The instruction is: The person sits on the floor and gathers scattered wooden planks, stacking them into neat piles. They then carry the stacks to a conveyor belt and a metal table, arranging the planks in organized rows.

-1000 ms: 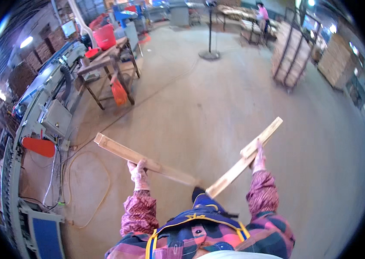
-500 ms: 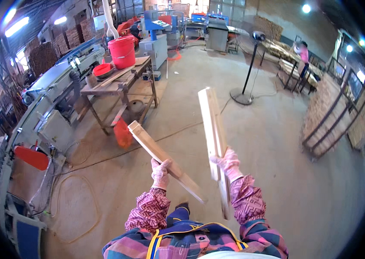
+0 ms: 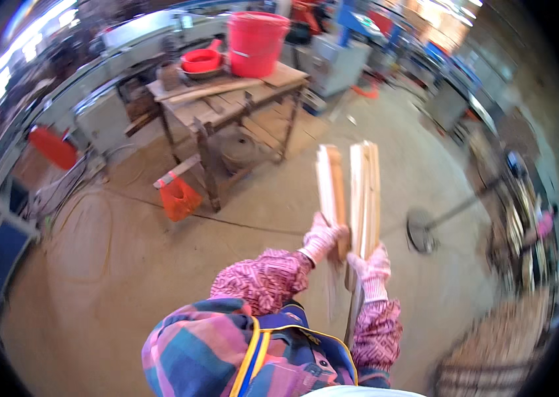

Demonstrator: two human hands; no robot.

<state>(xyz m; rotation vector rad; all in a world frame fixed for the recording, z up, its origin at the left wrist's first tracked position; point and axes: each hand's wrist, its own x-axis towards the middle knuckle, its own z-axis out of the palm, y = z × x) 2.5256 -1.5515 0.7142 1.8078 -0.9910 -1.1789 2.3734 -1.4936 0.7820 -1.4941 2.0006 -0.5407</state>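
My left hand [image 3: 322, 239], in a pale pink work glove, is closed round a bundle of wooden strips [image 3: 332, 178]. A second bundle of light wooden strips [image 3: 365, 192] is gripped by my right hand [image 3: 372, 268], gloved the same way. Both bundles point away from me, side by side with a narrow gap between their far ends. Their near ends hang below my hands and are blurred. How many strips each bundle has cannot be made out.
Ahead to the left stands a worktable [image 3: 279, 74] with a red bucket [image 3: 258, 46] and a red dipper [image 3: 201, 61] on it. An orange bag [image 3: 179, 198] hangs at its near side. A stand fan's base [image 3: 421, 231] is to the right. Conveyor machinery lines the left.
My view has turned, so the worktable sits more to the right. The two bundles, earlier apart and slanting, are now close together and nearly parallel. Both hands keep their hold.
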